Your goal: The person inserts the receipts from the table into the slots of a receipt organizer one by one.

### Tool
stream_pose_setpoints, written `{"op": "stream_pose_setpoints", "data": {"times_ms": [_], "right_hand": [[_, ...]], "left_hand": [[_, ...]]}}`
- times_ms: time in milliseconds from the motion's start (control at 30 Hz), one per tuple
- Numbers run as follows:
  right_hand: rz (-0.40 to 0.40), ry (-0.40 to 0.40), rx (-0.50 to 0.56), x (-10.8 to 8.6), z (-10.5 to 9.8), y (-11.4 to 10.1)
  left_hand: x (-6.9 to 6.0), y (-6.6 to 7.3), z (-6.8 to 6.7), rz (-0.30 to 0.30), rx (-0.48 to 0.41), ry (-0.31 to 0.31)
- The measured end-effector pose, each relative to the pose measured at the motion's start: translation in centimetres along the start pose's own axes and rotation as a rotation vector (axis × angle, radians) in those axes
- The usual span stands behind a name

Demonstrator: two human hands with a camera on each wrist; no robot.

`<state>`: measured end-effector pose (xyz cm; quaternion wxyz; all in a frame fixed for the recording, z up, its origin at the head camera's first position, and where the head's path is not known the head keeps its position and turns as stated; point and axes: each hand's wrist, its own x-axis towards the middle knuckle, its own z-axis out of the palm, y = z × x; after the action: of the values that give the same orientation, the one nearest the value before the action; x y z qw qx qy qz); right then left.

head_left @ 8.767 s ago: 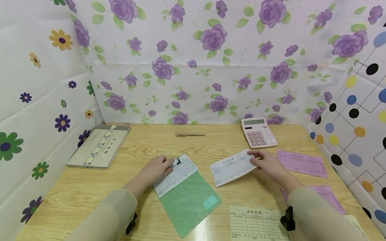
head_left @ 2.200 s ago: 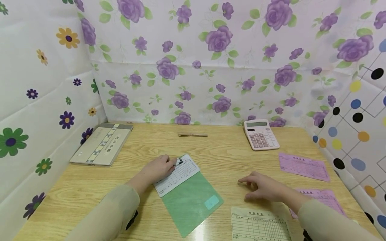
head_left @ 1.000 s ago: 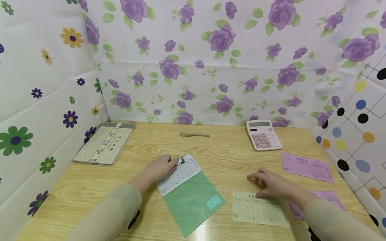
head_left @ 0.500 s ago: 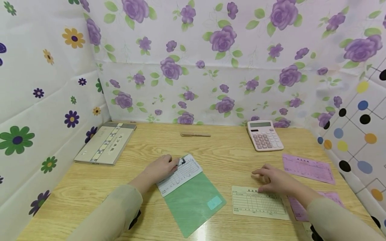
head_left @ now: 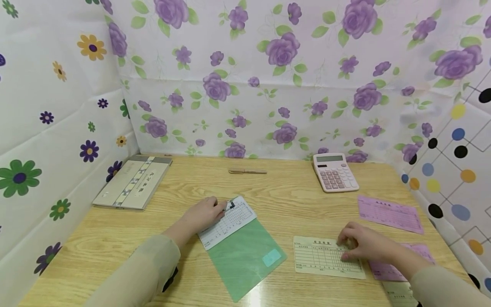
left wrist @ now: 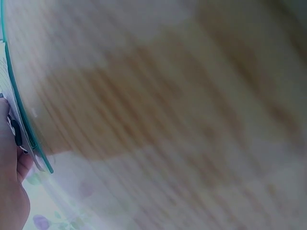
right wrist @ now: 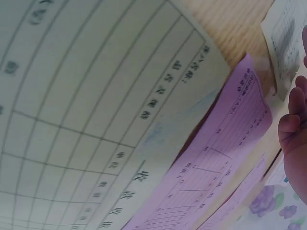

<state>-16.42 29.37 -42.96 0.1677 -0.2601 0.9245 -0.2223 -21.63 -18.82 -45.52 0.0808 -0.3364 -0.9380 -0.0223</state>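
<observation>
At the upper corner of a green plastic sheet point(head_left: 245, 260), my left hand point(head_left: 199, 217) pinches a black binder clip point(head_left: 231, 205). A white form slip point(head_left: 230, 224) lies on the sheet under the clip. In the left wrist view, thumb and fingers close around the clip point(left wrist: 16, 132). A pale yellow receipt form point(head_left: 314, 256) lies flat to the right. My right hand point(head_left: 364, 243) is over its right part, fingers loosely bent; whether the fingertips touch the paper cannot be told. The right wrist view has the yellow form close up and the right hand point(right wrist: 297, 143) at the edge.
Two pink slips point(head_left: 391, 215) lie at the right, one partly behind my right arm. Another yellow slip point(head_left: 399, 293) shows below it. A pink calculator point(head_left: 335, 172) and a pen point(head_left: 247, 172) lie farther back. A grey-beige book point(head_left: 134, 183) sits at the left.
The loose white slip my right hand held earlier is no longer in it. The yellow form has slid away from the near edge. My right hand has since moved right and nearer; the left stays.
</observation>
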Motion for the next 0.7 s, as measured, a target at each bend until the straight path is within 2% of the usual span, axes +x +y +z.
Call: {"op": "stream_pose_setpoints", "data": {"times_ms": [267,500,700], "right_hand": [[-0.002,-0.011,0.028,-0.07,0.49,0.71],[0.018,-0.019,0.021,0.44,0.64,0.80],[0.024,0.003,0.017,0.34,0.41,0.51]], "left_hand": [[0.05,-0.06,0.13,-0.001,-0.005,-0.004],[0.04,-0.08,0.29,0.057,0.015,0.084],[-0.01,-0.06,0.25,0.050,0.011,0.080]]}}
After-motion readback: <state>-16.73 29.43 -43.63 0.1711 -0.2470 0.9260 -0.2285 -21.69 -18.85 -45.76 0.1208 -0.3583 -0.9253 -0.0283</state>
